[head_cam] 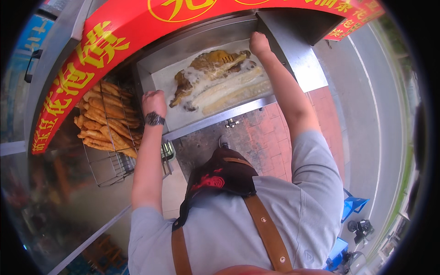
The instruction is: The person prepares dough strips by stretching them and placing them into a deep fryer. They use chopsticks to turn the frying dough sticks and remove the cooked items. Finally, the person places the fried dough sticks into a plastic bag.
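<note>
A rectangular metal fryer [220,118] full of bubbling oil lies before me. In the oil float pale long dough sticks [237,84] and a flat, browned fried piece [215,60] with slits. My left hand [154,102], with a dark watch at the wrist, is closed at the fryer's left rim; whether it grips anything cannot be made out. Over the far right part of the fryer is my right hand [260,44], its fingers curled, near the end of the browned piece; what it holds, if anything, is hidden.
Fried dough sticks [108,117] fill a wire rack [103,172] to the left of the fryer. A red banner with yellow writing [113,44] curves along the far side. At right a metal panel [306,65] adjoins the fryer. Brick paving [271,134] shows below.
</note>
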A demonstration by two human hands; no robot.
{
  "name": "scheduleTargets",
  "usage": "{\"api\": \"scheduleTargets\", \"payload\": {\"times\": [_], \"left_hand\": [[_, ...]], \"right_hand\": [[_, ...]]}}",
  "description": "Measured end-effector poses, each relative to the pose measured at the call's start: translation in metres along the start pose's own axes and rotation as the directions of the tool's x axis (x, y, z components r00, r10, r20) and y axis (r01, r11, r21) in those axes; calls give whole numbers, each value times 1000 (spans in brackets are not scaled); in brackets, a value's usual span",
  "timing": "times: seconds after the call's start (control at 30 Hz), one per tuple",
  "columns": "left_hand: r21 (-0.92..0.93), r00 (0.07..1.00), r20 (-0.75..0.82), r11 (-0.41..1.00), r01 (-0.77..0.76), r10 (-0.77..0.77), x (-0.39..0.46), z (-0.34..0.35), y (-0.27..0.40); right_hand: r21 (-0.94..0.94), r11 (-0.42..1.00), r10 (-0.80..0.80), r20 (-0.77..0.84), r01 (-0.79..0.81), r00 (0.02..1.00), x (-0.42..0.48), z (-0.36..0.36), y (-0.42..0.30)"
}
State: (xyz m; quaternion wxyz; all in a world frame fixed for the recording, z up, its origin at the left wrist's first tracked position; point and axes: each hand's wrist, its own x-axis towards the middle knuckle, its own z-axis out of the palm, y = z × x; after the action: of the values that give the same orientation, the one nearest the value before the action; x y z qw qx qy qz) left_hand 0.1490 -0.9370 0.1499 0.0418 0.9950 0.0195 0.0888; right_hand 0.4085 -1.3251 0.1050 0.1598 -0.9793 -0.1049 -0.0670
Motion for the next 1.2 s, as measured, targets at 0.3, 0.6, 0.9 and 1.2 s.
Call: {"api": "scheduleTargets", "payload": {"times": [0.3, 0.6, 0.9, 1.2], "left_hand": [[-777, 802, 570, -432, 457, -178, -283, -37, 8], [-586, 501, 751, -783, 206, -430, -601, -6, -33], [-887, 303, 432, -461, -29, -850, -752, -118, -101], [-868, 233, 482, -497, -5, -845, -797, -134, -224]], "right_hand": [[903, 393, -715, 182, 172, 676, -327, -42, -263], [772, 464, -885, 392, 435, 250, -611, 77, -429], [532, 591, -674, 739, -607, -10, -728, 92, -593], [448, 540, -728, 674, -713, -128, -752, 114, -746]]}}
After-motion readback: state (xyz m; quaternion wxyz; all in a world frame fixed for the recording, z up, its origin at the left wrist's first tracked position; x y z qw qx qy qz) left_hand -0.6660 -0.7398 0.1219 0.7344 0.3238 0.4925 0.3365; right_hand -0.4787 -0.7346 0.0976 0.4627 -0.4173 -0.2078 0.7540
